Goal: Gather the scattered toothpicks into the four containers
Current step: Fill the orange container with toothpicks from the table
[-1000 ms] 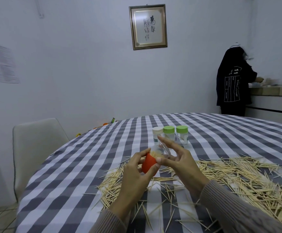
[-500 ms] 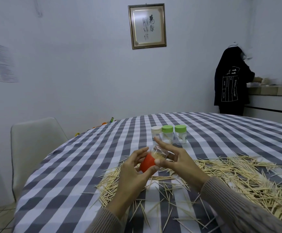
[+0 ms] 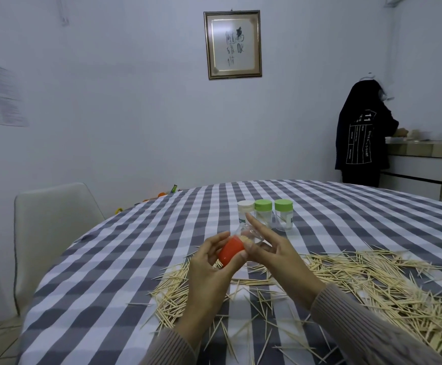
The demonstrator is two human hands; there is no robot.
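Observation:
My left hand (image 3: pixel 210 270) grips the orange cap (image 3: pixel 231 251) of a clear container (image 3: pixel 248 234) lying tilted above the table, toothpick ends showing inside. My right hand (image 3: pixel 275 251) holds the clear body from the right, its index finger stretched up over it. Behind them stand three closed containers: one with a white lid (image 3: pixel 245 210) and two with green lids (image 3: pixel 263 210) (image 3: pixel 283 214). Scattered toothpicks (image 3: pixel 372 283) cover the checked tablecloth beneath and to the right of my hands.
The round table (image 3: pixel 125 254) has a grey and white checked cloth. A white chair (image 3: pixel 48 227) stands at its left. A person in a dark top (image 3: pixel 362 138) stands at a counter at the far right. A framed picture hangs on the wall.
Both hands and the orange-capped container stay in nearly the same place. My right index finger has straightened upward again after curling over the container.

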